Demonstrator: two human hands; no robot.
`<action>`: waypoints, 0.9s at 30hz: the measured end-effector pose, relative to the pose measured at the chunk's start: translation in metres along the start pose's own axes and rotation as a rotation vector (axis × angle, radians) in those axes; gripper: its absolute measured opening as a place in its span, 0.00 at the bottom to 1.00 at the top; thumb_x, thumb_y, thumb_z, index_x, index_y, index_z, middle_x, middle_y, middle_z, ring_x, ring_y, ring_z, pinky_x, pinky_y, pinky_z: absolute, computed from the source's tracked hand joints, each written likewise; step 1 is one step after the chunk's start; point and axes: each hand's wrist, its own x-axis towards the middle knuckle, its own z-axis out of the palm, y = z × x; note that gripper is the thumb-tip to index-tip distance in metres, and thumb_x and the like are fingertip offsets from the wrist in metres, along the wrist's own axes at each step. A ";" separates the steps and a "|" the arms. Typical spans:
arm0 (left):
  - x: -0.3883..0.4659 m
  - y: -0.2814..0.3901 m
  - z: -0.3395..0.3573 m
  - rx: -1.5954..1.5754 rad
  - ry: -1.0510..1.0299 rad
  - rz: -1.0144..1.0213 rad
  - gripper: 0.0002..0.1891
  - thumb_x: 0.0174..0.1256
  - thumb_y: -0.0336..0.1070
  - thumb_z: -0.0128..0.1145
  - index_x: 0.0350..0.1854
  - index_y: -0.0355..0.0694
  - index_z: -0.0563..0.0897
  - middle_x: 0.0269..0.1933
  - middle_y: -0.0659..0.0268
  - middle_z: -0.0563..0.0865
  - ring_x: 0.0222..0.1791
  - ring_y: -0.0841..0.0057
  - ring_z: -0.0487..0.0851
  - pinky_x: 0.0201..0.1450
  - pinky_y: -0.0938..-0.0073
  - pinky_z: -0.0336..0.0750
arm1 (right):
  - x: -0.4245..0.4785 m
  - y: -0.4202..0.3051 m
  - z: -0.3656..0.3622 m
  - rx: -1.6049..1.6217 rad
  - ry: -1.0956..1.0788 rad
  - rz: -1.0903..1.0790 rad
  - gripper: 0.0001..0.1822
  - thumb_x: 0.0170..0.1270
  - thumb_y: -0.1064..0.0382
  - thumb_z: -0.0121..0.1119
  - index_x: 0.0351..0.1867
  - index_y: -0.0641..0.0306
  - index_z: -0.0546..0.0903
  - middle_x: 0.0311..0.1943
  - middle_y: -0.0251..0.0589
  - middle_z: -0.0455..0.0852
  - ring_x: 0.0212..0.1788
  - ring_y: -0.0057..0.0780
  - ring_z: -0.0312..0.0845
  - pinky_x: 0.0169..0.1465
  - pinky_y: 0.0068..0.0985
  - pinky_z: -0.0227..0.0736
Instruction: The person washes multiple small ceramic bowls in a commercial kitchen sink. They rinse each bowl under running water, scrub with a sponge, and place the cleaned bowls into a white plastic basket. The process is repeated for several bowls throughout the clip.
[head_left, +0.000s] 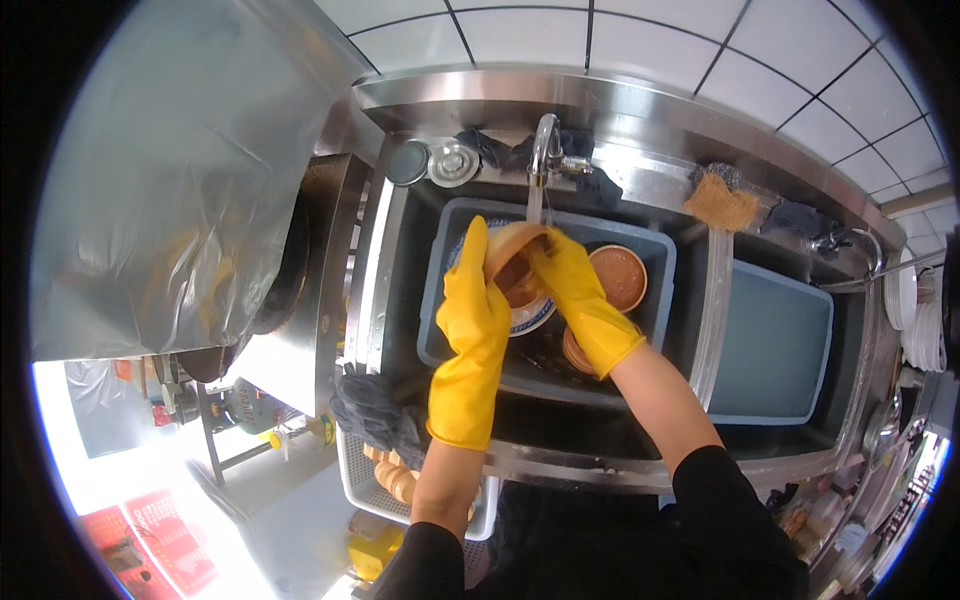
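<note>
Both my hands wear yellow rubber gloves. My left hand (472, 300) grips the left side of a brown bowl (514, 244), thumb up along its outside. At the bowl's right rim is my right hand (570, 277), its fingers partly hidden inside. The bowl is tilted under the chrome faucet (546, 146), from which water runs. Beneath it, a white plate with a blue patterned rim (536, 319) sits in a grey plastic tub (660, 315). Another brown bowl (619, 276) lies in the tub to the right, and more brown ware (576, 352) is partly covered by my right forearm.
A second grey tub (776, 345) full of water stands in the right basin. A brown scouring pad (721, 202) lies on the divider's back end. Dark cloth (379, 409) hangs over a white basket (356, 480) holding brown pieces. White plates (924, 337) are stacked far right.
</note>
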 end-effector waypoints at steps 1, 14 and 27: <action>0.003 -0.004 0.002 -0.018 0.032 -0.034 0.28 0.71 0.26 0.54 0.74 0.41 0.72 0.64 0.48 0.82 0.61 0.52 0.83 0.66 0.65 0.74 | 0.001 0.002 0.000 -0.033 0.005 -0.002 0.18 0.76 0.55 0.60 0.57 0.65 0.83 0.44 0.37 0.88 0.38 0.22 0.83 0.39 0.21 0.76; -0.015 -0.006 0.030 -1.310 -0.452 -1.061 0.23 0.77 0.39 0.58 0.68 0.31 0.74 0.61 0.52 0.84 0.60 0.63 0.85 0.62 0.69 0.83 | -0.026 -0.136 -0.048 -1.033 -0.157 0.228 0.29 0.75 0.39 0.52 0.47 0.68 0.84 0.40 0.53 0.89 0.40 0.48 0.87 0.46 0.39 0.79; 0.030 -0.037 0.035 0.167 -0.028 0.017 0.24 0.54 0.28 0.67 0.56 0.43 0.82 0.64 0.51 0.82 0.60 0.46 0.81 0.62 0.59 0.77 | 0.005 -0.041 -0.061 -0.612 -0.186 0.184 0.18 0.73 0.66 0.58 0.62 0.63 0.78 0.44 0.42 0.87 0.34 0.28 0.85 0.34 0.22 0.79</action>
